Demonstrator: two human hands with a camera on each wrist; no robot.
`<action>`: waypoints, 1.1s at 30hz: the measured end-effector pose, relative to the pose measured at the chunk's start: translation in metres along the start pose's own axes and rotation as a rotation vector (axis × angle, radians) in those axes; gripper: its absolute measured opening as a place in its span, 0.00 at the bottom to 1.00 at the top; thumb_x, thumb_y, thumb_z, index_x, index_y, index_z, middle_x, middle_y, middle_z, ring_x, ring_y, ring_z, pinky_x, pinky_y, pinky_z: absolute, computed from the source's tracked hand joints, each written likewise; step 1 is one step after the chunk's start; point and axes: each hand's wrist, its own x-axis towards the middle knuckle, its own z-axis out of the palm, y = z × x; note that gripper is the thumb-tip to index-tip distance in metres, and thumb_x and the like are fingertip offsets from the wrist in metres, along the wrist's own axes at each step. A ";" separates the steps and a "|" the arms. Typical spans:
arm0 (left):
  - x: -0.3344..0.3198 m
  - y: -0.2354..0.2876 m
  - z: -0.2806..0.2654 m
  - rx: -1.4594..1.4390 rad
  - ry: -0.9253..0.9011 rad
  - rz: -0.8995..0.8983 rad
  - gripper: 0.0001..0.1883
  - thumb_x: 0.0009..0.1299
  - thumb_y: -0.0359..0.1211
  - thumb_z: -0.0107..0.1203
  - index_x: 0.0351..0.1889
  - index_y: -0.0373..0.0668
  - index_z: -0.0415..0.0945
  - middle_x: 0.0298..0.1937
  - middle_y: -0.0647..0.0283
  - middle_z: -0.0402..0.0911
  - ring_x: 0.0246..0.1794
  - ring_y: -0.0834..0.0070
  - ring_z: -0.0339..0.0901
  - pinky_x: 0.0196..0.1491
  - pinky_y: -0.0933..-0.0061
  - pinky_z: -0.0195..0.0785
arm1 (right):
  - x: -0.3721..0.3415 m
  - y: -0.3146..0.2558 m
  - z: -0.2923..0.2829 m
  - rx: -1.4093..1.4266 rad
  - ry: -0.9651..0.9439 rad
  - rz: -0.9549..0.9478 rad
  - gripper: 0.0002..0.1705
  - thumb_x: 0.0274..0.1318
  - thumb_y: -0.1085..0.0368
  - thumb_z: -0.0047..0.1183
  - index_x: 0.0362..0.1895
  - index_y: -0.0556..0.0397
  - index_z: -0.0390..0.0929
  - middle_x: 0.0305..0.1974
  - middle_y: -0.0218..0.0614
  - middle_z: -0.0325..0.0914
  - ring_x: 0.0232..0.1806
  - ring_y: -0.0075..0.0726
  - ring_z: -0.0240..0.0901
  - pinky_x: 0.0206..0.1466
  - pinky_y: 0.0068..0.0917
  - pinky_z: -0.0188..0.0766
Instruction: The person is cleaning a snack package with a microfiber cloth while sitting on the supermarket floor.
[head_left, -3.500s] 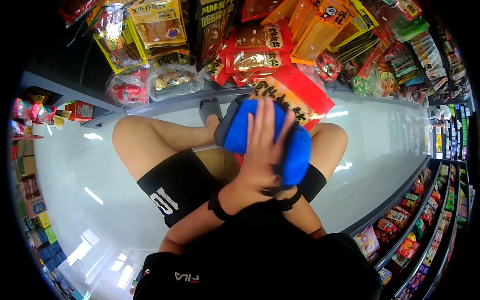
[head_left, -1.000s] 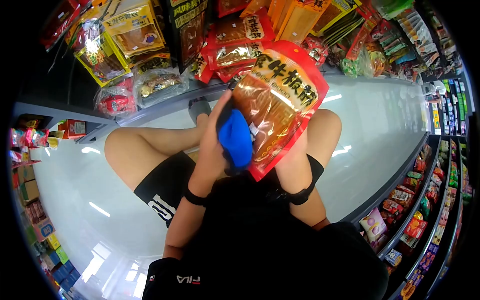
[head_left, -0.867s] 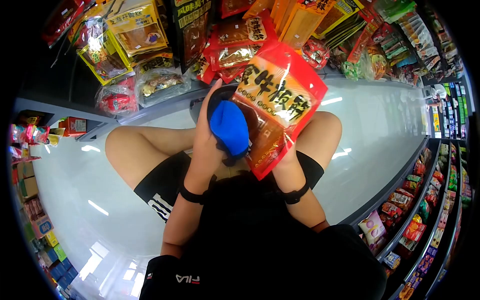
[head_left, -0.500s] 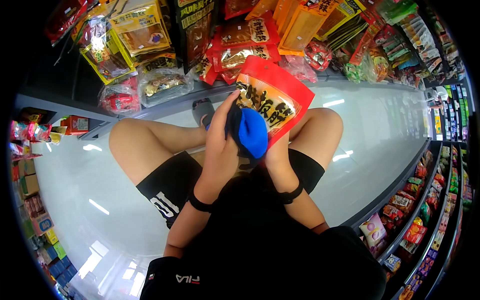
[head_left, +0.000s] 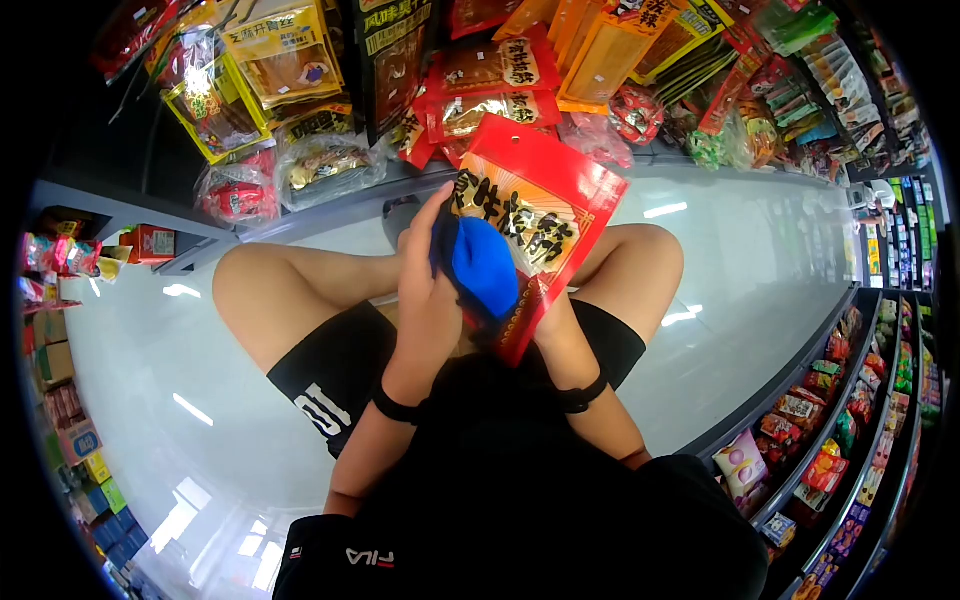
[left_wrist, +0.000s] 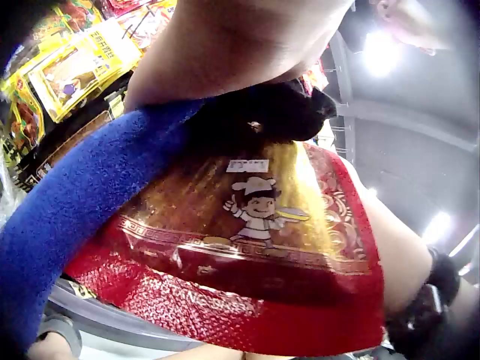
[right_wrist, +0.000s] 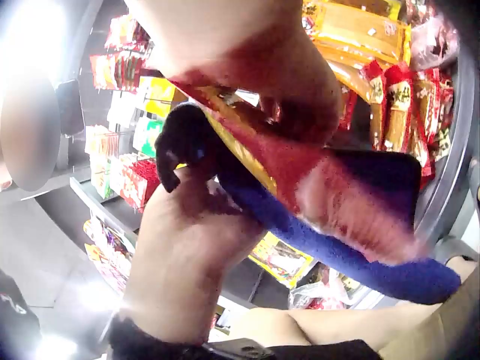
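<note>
In the head view my left hand (head_left: 428,300) holds a folded blue cloth (head_left: 486,268) with a black side against the left part of a packet. The red snack packet (head_left: 560,205), with black lettering and a clear window, tilts in front of my lap. My right hand (head_left: 550,318) grips the packet from behind its lower right edge, fingers mostly hidden. The left wrist view shows the packet's other face (left_wrist: 255,217) with a cartoon chef, beside the blue cloth (left_wrist: 82,202). From the right wrist, my right hand (right_wrist: 277,82) is bent over the packet's edge.
Ahead, a low shelf (head_left: 330,208) bears hanging and stacked snack bags (head_left: 495,65). Another snack rack (head_left: 800,450) curves along the right. Boxes (head_left: 75,430) line the far left. My bare legs (head_left: 305,275) are spread on the glossy floor (head_left: 160,340).
My left hand lay with straight fingers over the cloth; now it holds the cloth at the packet's left side. The packet came into fuller view, then dropped slightly lower, its lower part behind the cloth.
</note>
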 end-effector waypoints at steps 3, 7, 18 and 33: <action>0.004 0.003 -0.001 0.020 -0.026 -0.038 0.31 0.69 0.20 0.43 0.73 0.39 0.60 0.60 0.55 0.69 0.63 0.67 0.65 0.69 0.72 0.52 | 0.005 0.014 -0.003 -0.315 -0.108 -0.193 0.31 0.72 0.55 0.48 0.71 0.59 0.60 0.67 0.40 0.66 0.66 0.34 0.65 0.68 0.32 0.63; 0.000 -0.003 0.010 -0.116 -0.115 0.007 0.32 0.70 0.22 0.48 0.74 0.39 0.57 0.74 0.51 0.59 0.74 0.66 0.57 0.74 0.70 0.46 | 0.009 0.025 0.005 -0.318 -0.086 -0.282 0.33 0.72 0.56 0.48 0.73 0.58 0.57 0.69 0.40 0.64 0.69 0.35 0.61 0.71 0.33 0.59; -0.005 -0.003 0.013 -0.029 -0.242 -0.041 0.39 0.79 0.45 0.43 0.78 0.32 0.39 0.81 0.46 0.42 0.82 0.59 0.36 0.78 0.65 0.29 | 0.000 0.004 0.007 -0.379 -0.164 -0.397 0.30 0.74 0.56 0.41 0.72 0.59 0.58 0.68 0.42 0.65 0.67 0.37 0.65 0.69 0.34 0.63; -0.010 0.010 0.017 0.340 -0.332 0.180 0.39 0.76 0.44 0.47 0.77 0.31 0.46 0.80 0.45 0.46 0.82 0.53 0.38 0.78 0.59 0.30 | -0.025 -0.007 0.026 -0.347 -0.061 -0.338 0.36 0.73 0.52 0.44 0.75 0.59 0.51 0.74 0.43 0.55 0.74 0.40 0.55 0.75 0.37 0.54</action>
